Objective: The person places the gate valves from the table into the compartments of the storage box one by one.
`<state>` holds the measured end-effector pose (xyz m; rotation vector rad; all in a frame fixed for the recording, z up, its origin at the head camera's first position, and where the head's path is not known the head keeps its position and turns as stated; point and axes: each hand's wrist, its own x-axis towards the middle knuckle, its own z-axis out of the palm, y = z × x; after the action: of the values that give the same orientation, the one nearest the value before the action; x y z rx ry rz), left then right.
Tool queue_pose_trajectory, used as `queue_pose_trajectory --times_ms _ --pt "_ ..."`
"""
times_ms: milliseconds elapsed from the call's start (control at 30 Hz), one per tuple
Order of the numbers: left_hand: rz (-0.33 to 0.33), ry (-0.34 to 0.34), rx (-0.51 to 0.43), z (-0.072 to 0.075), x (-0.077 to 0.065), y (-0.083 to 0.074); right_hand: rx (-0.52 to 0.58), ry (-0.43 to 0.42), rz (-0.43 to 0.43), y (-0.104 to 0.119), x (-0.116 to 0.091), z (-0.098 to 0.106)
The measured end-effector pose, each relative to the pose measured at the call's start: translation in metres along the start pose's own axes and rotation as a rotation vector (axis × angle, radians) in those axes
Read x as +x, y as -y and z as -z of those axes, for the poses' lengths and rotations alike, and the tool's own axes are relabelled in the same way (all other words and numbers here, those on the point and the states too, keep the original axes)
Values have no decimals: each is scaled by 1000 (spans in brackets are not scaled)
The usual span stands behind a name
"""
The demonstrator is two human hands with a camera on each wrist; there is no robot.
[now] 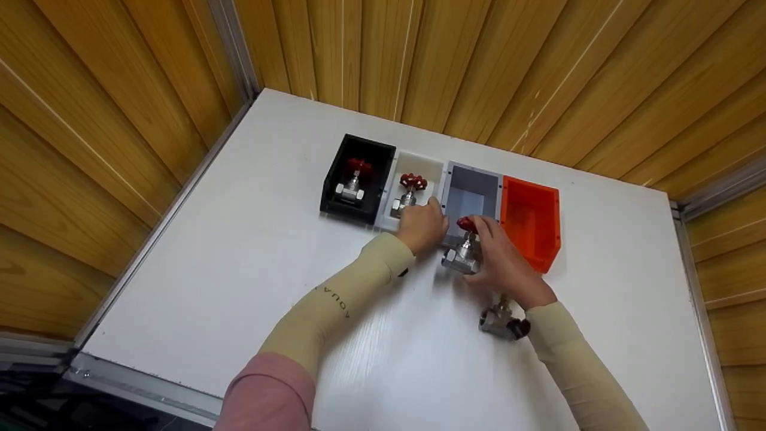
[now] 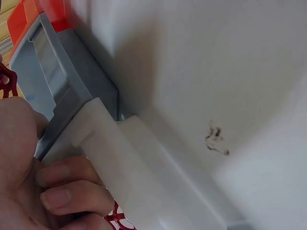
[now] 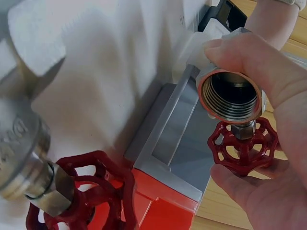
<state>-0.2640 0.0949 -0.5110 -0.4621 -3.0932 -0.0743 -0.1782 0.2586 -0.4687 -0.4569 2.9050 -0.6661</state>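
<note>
My right hand [image 1: 502, 257] grips a metal gate valve [image 1: 459, 260] with a red handwheel, over the front edge of the grey bin [image 1: 473, 170]. In the right wrist view, the valve's threaded opening faces the camera, thumb at the body and fingers at the handwheel [image 3: 243, 167]. My left hand [image 1: 423, 227] is at the front of the white bin [image 2: 158, 177], fingers curled inside it and gripping by the wall it shares with the grey bin. A second valve [image 1: 413, 182] lies in the white bin, partly behind that hand. Another valve [image 1: 349, 191] sits in the black bin [image 1: 335, 161].
An orange bin [image 1: 550, 221] stands at the right end of the row. On the white table [image 1: 239, 239], under my right wrist, lies another valve [image 1: 497, 322]; its red handwheel [image 3: 122, 191] looms close in the right wrist view. Wood-patterned walls [image 1: 449, 72] border the table.
</note>
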Motion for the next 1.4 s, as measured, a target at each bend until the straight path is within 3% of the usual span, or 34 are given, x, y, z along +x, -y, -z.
queue_pose_trajectory --times_ms 300,700,1400 --pt "-6 -9 -1 -1 0 0 1 -33 20 -3 9 5" --pt "-13 42 20 0 -1 1 -1 -58 81 -12 19 10" --pt "-5 34 -20 -2 1 1 9 4 -48 -17 38 16"
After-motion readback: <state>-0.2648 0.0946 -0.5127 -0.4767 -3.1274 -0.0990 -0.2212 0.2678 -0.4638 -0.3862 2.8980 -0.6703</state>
